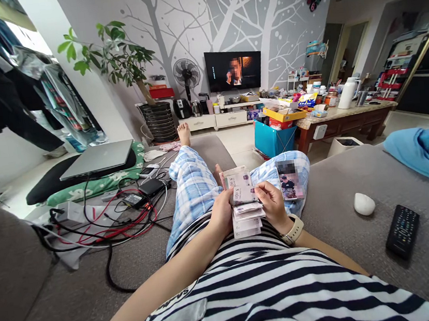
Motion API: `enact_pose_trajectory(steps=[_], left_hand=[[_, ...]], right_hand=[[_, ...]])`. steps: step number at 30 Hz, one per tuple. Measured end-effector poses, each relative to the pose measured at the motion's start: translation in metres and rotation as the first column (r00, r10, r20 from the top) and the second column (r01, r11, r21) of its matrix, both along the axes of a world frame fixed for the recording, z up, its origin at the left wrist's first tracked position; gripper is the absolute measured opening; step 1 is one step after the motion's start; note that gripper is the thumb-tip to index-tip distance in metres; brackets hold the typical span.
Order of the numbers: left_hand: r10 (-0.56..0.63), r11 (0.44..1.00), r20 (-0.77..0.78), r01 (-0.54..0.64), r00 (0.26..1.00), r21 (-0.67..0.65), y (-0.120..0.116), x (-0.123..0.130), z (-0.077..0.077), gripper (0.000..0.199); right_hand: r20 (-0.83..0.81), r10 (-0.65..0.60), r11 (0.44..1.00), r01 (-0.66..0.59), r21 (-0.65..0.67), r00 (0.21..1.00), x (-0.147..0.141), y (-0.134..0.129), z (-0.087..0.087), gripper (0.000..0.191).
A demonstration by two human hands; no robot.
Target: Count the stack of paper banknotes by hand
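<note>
A stack of banknotes [242, 188] is held above my lap, its lower part folded down toward the striped shirt. My left hand [221, 210] is closed round the left side of the stack. On the other side, my right hand [273, 204] pinches the notes' right edge between thumb and fingers; a pale watch [294, 230] is on that wrist. A phone [289, 181] with a lit screen rests on my right leg, just beyond the right hand. Blue checked trousers [191, 179] cover both legs.
Tangled cables [128, 218] and a closed laptop [97, 159] lie on the sofa at left. To the right are a white mouse [364, 204], a black remote control [402, 231] and a blue cloth [424, 150]. A cluttered table [372, 108] and a lit television [233, 70] stand beyond.
</note>
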State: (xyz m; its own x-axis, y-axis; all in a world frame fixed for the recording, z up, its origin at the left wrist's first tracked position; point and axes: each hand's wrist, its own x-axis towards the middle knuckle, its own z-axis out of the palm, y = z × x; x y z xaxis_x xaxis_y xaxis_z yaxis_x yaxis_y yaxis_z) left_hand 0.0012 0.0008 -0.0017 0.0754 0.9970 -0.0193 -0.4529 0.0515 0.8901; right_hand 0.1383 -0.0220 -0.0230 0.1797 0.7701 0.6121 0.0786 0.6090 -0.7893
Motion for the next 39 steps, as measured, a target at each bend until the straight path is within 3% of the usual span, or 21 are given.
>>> enact_pose_trajectory(steps=[17, 31, 39], left_hand=[[0.013, 1.000, 0.009, -0.013, 1.000, -0.019, 0.0004, 0.0002, 0.0017, 0.015], [-0.021, 1.000, -0.019, 0.021, 1.000, 0.013, -0.0016, 0.0000, 0.0035, 0.019], [-0.038, 0.999, 0.032, 0.039, 0.999, -0.035, -0.0007, 0.0002, 0.0004, 0.028]], right_hand=[[0.000, 0.004, 1.000, -0.004, -0.006, 1.000, 0.0011, 0.0008, 0.0005, 0.025], [0.028, 0.022, 1.000, -0.022, 0.005, 0.999, 0.0023, -0.0012, -0.0007, 0.027], [0.049, 0.034, 0.999, -0.035, 0.014, 0.998, 0.0029, -0.0027, -0.0008, 0.030]])
